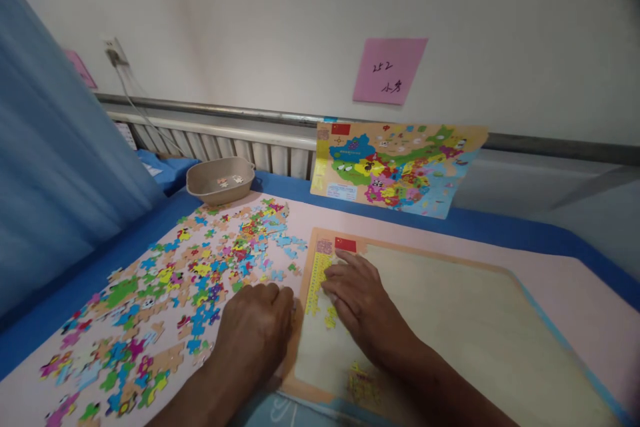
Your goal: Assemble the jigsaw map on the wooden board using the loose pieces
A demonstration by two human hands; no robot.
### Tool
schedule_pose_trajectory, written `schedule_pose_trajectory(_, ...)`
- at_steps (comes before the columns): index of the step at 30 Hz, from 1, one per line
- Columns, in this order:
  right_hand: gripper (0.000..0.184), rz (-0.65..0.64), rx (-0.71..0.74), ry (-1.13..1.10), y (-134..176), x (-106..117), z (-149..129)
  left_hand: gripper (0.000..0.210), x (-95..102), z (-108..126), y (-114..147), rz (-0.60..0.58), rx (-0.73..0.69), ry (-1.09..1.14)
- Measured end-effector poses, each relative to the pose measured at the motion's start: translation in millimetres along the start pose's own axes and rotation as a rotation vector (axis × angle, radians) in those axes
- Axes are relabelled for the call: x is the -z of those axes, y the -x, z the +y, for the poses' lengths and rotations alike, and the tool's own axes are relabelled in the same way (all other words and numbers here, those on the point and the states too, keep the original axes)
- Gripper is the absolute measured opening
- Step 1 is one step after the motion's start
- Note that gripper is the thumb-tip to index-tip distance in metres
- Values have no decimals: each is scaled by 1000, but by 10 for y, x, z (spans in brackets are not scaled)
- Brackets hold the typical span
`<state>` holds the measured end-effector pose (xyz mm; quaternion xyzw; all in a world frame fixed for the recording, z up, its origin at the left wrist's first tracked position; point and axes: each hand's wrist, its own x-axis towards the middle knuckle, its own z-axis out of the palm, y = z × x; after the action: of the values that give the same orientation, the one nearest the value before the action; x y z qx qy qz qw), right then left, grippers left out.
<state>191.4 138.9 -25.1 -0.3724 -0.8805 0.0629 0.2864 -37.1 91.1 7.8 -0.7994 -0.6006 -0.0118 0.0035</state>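
Observation:
My right hand reaches over the left side of the puzzle board. Its bent fingers and thumb close on a yellow puzzle piece within the joined yellow strip below the red flag; the fingers partly cover it. My left hand rests closed beside the board's left border, fingers curled under. Whatever those fingers hold, if anything, is hidden. Some loose yellow puzzle pieces lie on the board by my right thumb. Another yellow group lies near the board's front edge, left of my right forearm.
Many colourful loose puzzle pieces spread over the pink tabletop on the left. Behind them stands a beige basin with a few pieces inside. A printed map picture leans by the wall rail. A blue curtain hangs at left.

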Motion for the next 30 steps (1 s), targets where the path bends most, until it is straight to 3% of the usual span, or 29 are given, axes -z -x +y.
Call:
schedule_pose_trajectory(9,23,44,-76,-7,11,162,38,37,49,-327,-31,264,163,-85)
schedule_pose_trajectory(16,26,-259,-223,99,109,371,4,37,23,-307,-23,282,159,-106)
schedule_pose_trajectory(24,24,-388,-275,105,60,549,-15,36,3,-335,-23,320,158,-106)
schedule_pose_trajectory(30,6,-539,-328,55,28,589,-68,35,7,-330,-30,311,180,-109)
